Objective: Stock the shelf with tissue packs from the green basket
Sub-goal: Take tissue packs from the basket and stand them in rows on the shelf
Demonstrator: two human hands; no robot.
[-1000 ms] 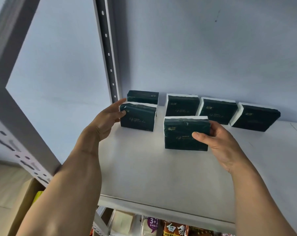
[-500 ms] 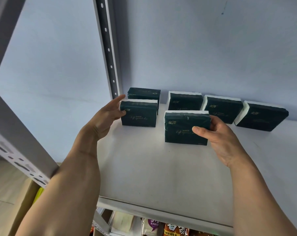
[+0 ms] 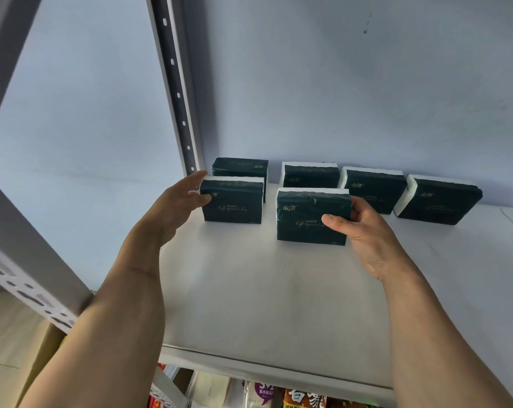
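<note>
Dark green wrap, white tissue edge showing on top: six tissue packs are standing on the white shelf [image 3: 279,295]. Four are sitting in a back row against the wall: back-left pack [image 3: 240,167], second back pack [image 3: 310,175], third back pack [image 3: 373,189], and far-right pack [image 3: 439,200], which is sitting slightly angled.

Two more are standing in front of that row. The left hand [image 3: 173,210] is gripping the front-left pack [image 3: 232,201] at its left end, thumb pressing on the front face, fingers reaching up past the left side, near the perforated upright post [image 3: 175,83]. That pack is sitting just in front of the back-left pack, touching or nearly so.

The right hand [image 3: 367,231] is clasping the front-centre pack [image 3: 311,214] at its right end: thumb lying across the lower front face, fingers wrapping behind the right edge. Pack is upright with its base on the shelf, in front of the second back pack with a gap between them.

Both packs are lying inboard of their hands, between the two wrists. Snack packets [image 3: 302,397] are showing on the level below the shelf edge.
</note>
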